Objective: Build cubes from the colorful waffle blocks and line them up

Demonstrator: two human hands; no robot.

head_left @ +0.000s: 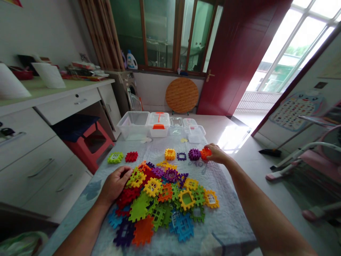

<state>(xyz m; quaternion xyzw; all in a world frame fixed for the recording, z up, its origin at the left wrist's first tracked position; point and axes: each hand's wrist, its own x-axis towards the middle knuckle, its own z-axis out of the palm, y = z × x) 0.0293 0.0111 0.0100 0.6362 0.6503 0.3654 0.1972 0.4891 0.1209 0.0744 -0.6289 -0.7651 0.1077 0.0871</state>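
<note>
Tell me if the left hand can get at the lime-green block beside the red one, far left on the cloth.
Probably yes. The left hand rests on the pile, and the lime-green block lies beyond it on bare cloth, with nothing between. The right hand holds an orange block.

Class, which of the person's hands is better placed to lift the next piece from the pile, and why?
Probably the left hand: it rests on the pile. The right hand is away, gripping an orange block beside the purple block.

white drawer cabinet [39, 167] left | red stool [90, 142] | dark red door [239, 53] | round wooden tabletop [182, 95] against wall | bright window [293, 42] right
</note>
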